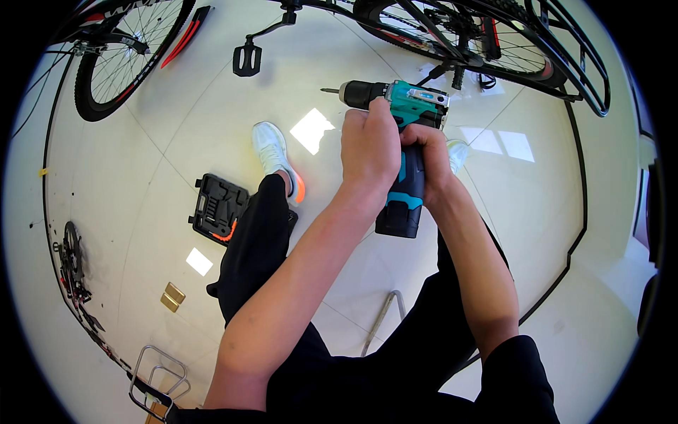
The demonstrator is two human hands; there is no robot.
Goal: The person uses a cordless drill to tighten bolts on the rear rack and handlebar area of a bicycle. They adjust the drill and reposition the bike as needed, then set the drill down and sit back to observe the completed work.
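Observation:
A teal and black cordless drill (409,100) is raised in front of me, its slim silver bit (330,90) pointing left. My left hand (369,148) is closed on the drill's near side, just below the dark chuck (364,93). My right hand (432,159) wraps round the upper handle from the right, and the black and teal battery (397,218) shows below both hands. An open black tool case (216,201) with some orange contents lies on the tiled floor by my left leg, partly hidden by it.
A bicycle with a front wheel (99,81), pedal (246,61) and rear rack (600,88) spans the top edge. My left shoe (270,147) stands below it. Bike parts (74,261), gold plates (172,297) and a metal frame (159,364) are at left; a metal tube (385,311) lies between my legs.

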